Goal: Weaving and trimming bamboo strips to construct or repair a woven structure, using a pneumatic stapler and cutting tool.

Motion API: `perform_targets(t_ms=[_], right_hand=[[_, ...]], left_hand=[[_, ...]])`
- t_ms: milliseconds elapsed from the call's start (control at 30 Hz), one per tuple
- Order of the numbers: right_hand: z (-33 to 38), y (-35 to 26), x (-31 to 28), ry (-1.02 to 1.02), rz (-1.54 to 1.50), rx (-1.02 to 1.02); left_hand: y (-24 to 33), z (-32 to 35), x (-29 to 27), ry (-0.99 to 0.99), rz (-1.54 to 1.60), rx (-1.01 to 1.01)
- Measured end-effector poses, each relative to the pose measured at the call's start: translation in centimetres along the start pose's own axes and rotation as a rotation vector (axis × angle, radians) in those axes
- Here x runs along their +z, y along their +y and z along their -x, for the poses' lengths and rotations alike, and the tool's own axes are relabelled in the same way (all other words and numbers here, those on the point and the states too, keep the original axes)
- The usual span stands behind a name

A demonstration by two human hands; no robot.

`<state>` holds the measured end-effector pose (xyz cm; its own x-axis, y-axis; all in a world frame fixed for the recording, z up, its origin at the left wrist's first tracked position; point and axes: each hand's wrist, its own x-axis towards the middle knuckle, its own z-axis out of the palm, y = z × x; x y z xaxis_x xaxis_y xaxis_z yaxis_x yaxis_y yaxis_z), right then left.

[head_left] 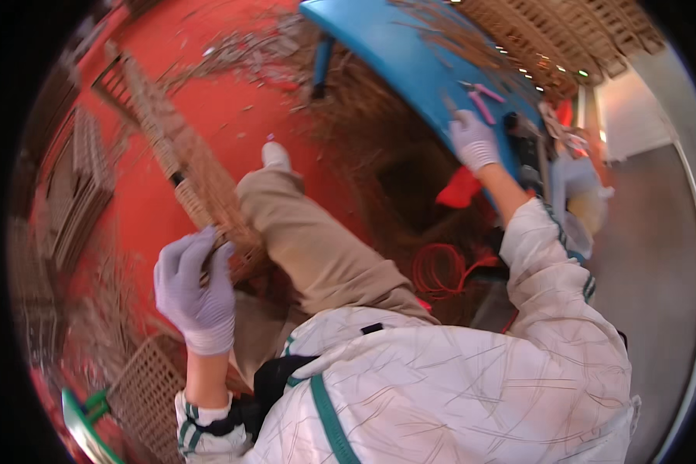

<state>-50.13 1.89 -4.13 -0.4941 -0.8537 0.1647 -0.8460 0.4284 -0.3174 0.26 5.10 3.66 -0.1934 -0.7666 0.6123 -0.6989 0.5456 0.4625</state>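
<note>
My left hand (196,290), in a pale lilac glove, curls its fingers round the near end of a long brown woven wicker piece (182,151). That piece slants away over the red floor and leans beside my leg. At the blue table's edge is my gloved right hand (473,141), its fingers closed on a thin grey pointed tool (449,103) blurred by motion. Just past those fingers lie pink-handled pliers (485,103) on the blue table (394,58).
Woven panels (73,185) are stacked at the left, with a wicker piece (147,390) and a green-edged stool (85,421) nearer. Strip scraps (247,58) litter the red floor (209,100). Red coiled tubing (438,271) lies under the table; a wicker panel (549,35) stands far right.
</note>
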Motion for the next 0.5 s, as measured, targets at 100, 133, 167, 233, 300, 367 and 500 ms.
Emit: perform_targets(t_ms=[100, 133, 167, 233, 300, 367, 500], right_hand=[[-2.1, 3.9, -2.0, -0.080, 0.185, -0.034], [-3.6, 6.3, -1.6, -0.035, 0.278, 0.022], [-4.3, 5.8, -1.8, -0.039, 0.499, 0.151], [-5.0, 6.2, -1.4, 0.350, 0.763, -0.173], [-5.6, 0.2, -1.5, 0.251, 0.346, -0.360], [-2.4, -9.1, -2.9, 0.068, -0.234, -0.603], [8.1, -24.0, -4.4, -0.304, -0.676, -0.903]], left_hand=[[0.8, -0.7, 0.3, 0.044, -0.024, 0.063], [0.6, -0.8, 0.4, 0.072, 0.011, 0.067], [0.7, -0.7, 0.5, 0.071, 0.035, 0.025], [1.4, -1.0, -0.4, -0.039, 0.036, -0.120], [1.5, -1.0, -0.7, -0.062, -0.005, -0.219], [1.4, -1.0, -1.1, -0.073, -0.024, -0.238], [0.7, -0.8, -1.8, -0.083, -0.023, -0.210]])
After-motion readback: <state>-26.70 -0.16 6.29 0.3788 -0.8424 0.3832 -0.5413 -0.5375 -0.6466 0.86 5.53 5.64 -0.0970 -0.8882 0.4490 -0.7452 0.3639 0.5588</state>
